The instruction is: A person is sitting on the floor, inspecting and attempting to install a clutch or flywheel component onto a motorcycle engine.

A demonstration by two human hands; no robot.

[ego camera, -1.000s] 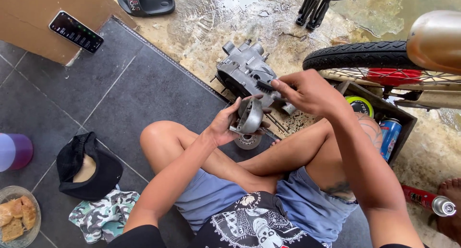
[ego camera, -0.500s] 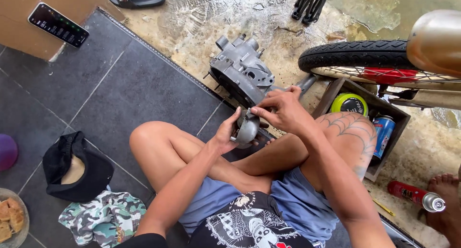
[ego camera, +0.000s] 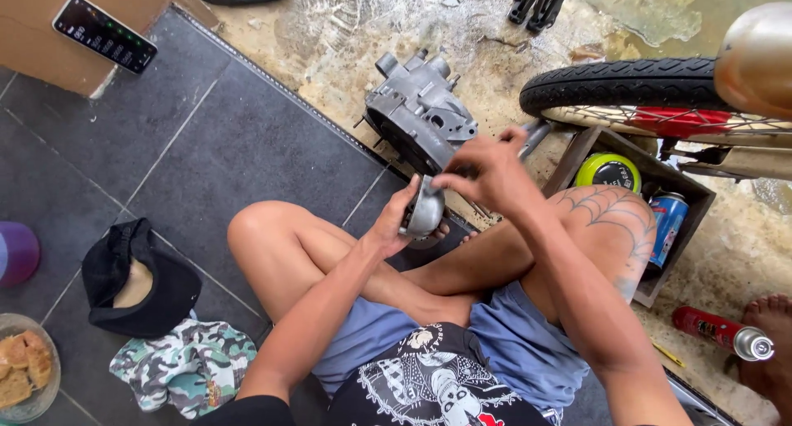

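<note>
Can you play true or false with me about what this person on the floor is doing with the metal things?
1. The left hand holds a small grey metal part. True.
2. The right hand is resting flat on the floor. False: it is raised over the metal part, fingers pinched together.
3. A grey engine casing lies on the floor in front of the person. True.
4. The black cap is on the person's head. False: it lies on the dark tiles.
5. The bicycle wheel has a white tyre. False: it is black.
</note>
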